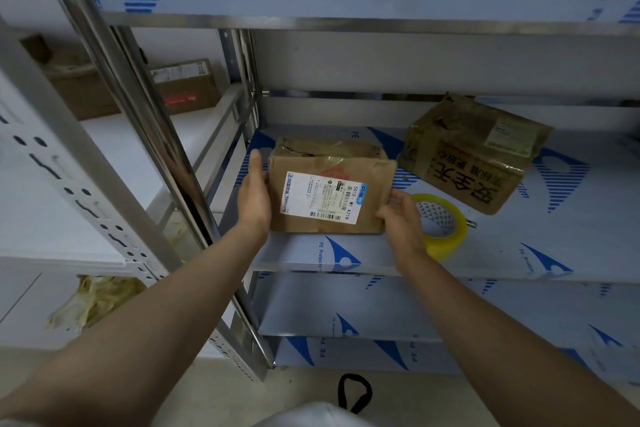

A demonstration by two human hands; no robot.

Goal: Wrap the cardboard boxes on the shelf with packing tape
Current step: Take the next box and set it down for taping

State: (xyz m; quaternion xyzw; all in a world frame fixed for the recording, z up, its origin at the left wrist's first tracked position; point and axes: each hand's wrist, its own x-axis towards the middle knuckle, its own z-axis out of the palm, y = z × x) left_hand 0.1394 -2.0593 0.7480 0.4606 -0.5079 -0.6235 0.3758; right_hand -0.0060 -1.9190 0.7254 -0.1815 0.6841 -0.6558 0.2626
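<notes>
A small brown cardboard box (332, 191) with a white shipping label stands at the middle of the metal shelf (519, 239), which is covered in blue-and-white protective film. The left hand (254, 191) presses flat, fingers straight, against the box's 9 o'clock side. The right hand (401, 218), fingers relaxed, touches its 4 o'clock corner. Neither hand is clenched. A roll of yellowish clear packing tape (440, 215) lies just beside the box at 3 o'clock, partly behind the right hand. A larger tape-wrapped cardboard box (474, 156) with black printed characters sits at 2 o'clock.
</notes>
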